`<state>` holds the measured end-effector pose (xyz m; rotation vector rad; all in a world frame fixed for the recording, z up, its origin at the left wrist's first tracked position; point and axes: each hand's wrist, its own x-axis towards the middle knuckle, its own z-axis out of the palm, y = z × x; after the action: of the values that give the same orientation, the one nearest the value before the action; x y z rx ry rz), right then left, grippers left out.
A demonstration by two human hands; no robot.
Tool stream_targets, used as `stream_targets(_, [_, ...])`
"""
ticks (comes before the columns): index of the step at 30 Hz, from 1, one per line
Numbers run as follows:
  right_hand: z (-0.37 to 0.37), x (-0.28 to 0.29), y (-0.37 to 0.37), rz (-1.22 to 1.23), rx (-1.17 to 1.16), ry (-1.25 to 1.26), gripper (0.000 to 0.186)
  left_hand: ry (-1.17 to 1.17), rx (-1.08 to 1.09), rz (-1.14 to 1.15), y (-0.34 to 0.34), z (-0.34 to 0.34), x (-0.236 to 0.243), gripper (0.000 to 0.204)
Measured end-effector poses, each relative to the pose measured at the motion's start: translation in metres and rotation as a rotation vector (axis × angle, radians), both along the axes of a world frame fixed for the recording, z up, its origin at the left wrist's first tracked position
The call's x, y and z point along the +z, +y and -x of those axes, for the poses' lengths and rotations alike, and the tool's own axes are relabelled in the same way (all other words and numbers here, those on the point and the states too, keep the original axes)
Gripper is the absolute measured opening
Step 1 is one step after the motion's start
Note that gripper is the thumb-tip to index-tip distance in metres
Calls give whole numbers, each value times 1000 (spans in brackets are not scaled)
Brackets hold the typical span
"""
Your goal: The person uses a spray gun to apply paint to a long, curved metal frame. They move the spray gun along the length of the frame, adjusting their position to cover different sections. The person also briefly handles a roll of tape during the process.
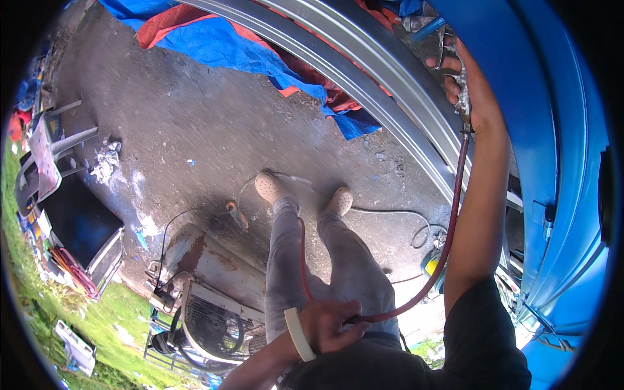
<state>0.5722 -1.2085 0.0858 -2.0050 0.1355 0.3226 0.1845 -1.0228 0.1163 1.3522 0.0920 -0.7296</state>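
Grey floor (195, 117), blue panel (530, 110) on right. Hands apart: right hand (480, 91) wrapped on spray gun (464, 97), far; left hand (329, 323) gripping red hose (459, 182), near.

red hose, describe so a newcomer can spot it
Find the blue panel on the right. Beside it, the right hand grips a metal tool, from which the hose curves down to the left hand. Its red colour separates it from the grey cable below.
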Motion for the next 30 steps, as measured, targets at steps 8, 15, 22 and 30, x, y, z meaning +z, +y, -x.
stream_targets(8, [0,1,3,-68,-82,8,40,-34,-99,-41,18,-4,5,24])
stream_targets(15, [-37,-10,49,-303,32,15,38,55,-84,-44,27,-14,4,24])
stream_targets(22, [-57,-8,62,-225,72,2,39,151,-32,-45,31,-19,-2,25])
stream_targets(30, [-27,-5,27,-119,-43,62,40,37,-43,-28,34,-16,-5,26])
